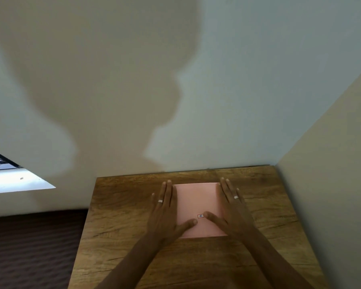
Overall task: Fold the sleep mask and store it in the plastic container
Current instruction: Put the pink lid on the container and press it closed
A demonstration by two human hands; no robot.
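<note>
Far left, a bright window (13, 180) was cut off by the frame edge; only one corner showed. Below it a dark ribbed surface (33, 247), material not readable. A large blurred shadow (92, 90) lay across the wall (258, 80).

One wooden table (123, 236) sat in the corner, its near edge cut off at the bottom. Your left hand (165, 213) lay flat, fingers straight and together, gripping nothing; its thumb rested on the pink sheet, its fingers along the sheet's left edge. One ring on that hand.

One flat pink rectangle (198, 199) lay on the table between your hands, toward the far edge. Whether it was the sleep mask or its wrapping could not be told. One small red-bordered label (200, 216) sat on it, print too small to read, partly covered by your right thumb.

Your right hand (231, 211) also lay spread and flat, clasping nothing, thumb on the sheet, covering its right edge. One ring there.

Both forearms ran out of frame.
</note>
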